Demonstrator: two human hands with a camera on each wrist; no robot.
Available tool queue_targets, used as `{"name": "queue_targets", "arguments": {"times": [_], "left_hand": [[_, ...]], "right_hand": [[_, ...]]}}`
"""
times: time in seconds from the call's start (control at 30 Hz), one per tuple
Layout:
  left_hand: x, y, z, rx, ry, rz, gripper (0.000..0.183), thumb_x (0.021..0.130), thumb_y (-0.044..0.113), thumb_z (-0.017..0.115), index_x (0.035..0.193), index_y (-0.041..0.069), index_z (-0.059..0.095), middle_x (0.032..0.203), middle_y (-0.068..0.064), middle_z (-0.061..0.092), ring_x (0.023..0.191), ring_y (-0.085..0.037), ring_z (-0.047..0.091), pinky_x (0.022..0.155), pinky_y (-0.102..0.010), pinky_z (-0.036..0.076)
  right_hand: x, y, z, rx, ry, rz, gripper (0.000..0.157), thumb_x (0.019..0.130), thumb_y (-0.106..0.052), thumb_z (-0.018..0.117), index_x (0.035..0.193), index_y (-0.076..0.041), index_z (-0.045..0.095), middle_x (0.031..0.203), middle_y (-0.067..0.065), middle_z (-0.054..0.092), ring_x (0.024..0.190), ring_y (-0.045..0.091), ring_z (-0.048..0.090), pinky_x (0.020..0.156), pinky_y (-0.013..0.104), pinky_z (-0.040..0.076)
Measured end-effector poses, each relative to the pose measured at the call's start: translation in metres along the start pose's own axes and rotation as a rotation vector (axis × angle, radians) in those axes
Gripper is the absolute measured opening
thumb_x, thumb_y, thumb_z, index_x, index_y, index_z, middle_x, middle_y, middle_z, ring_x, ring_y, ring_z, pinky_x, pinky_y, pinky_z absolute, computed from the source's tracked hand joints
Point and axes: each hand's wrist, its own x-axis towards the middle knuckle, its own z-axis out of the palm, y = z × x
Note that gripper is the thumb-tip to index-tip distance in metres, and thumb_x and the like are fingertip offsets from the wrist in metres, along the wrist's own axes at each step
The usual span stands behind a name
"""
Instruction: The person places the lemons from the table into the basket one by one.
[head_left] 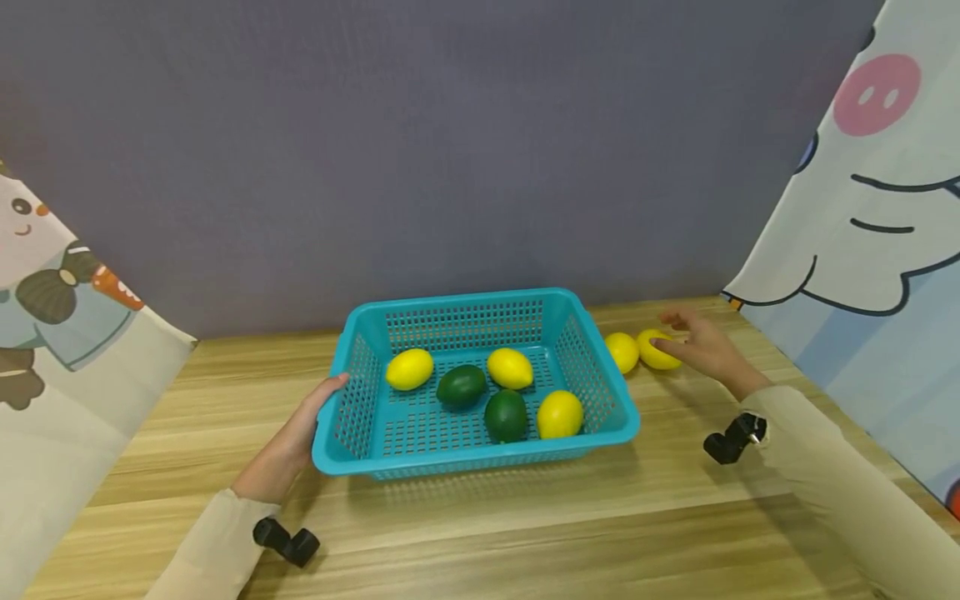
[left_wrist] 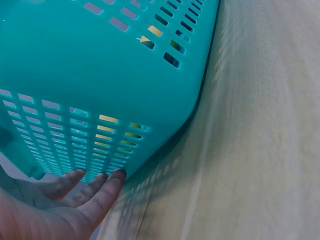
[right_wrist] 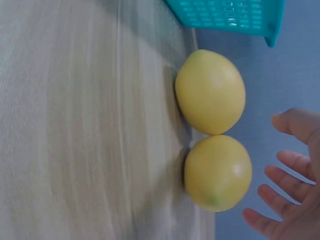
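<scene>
My left hand (head_left: 302, 421) holds the left side of a turquoise plastic basket (head_left: 480, 460), its thumb over the rim. In the left wrist view its fingers (left_wrist: 102, 197) lie against the perforated outer wall. Inside the basket are yellow lemons, one at the left (head_left: 409, 369), one at the back (head_left: 510, 368) and one at the front right (head_left: 560, 415), with two dark green avocado-like fruits (head_left: 461, 387) between them. To the basket's right, my right hand (head_left: 703, 346) hovers with spread fingers beside two more lemons, a nearer one (right_wrist: 218, 172) and a farther one (right_wrist: 210, 92), which sit side by side.
The basket stands on a light wood-grain table (head_left: 480, 533) against a grey back panel (head_left: 465, 167). Cartoon-printed cloths hang at the left (head_left: 67, 350) and the right (head_left: 840, 225). Both wrists wear black camera mounts (head_left: 735, 437).
</scene>
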Motion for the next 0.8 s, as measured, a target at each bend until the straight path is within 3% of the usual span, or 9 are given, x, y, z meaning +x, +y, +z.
{"name": "queue_targets", "arguments": {"times": [0.2,0.5,0.8], "left_hand": [[0.000,0.000,0.001,-0.004,0.004,-0.006,0.071,0.097,0.050,0.021,0.151,0.013,-0.008,0.148,-0.028,0.018,0.129,-0.044,0.033,0.096,-0.047,0.042],[0.000,0.001,0.001,-0.016,0.011,0.000,0.071,0.097,0.049,0.021,0.152,0.013,-0.006,0.146,-0.028,0.022,0.125,-0.039,0.038,0.093,-0.041,0.043],[0.001,0.001,0.001,0.002,0.012,-0.005,0.071,0.096,0.050,0.020,0.152,0.016,-0.008,0.149,-0.026,0.018,0.131,-0.041,0.031,0.096,-0.042,0.038]], "right_hand": [[0.002,0.006,0.004,0.010,-0.002,0.015,0.057,0.094,-0.027,0.057,0.132,0.012,0.039,0.131,0.033,0.042,0.120,0.050,0.037,0.094,0.062,0.035],[0.004,0.014,0.009,0.010,0.017,-0.004,0.053,0.094,-0.026,0.057,0.128,0.012,0.042,0.128,0.033,0.044,0.119,0.049,0.039,0.093,0.062,0.035],[0.003,0.018,0.011,0.003,0.030,0.006,0.055,0.094,-0.027,0.059,0.129,0.011,0.042,0.129,0.033,0.045,0.119,0.049,0.039,0.093,0.062,0.035]]}}
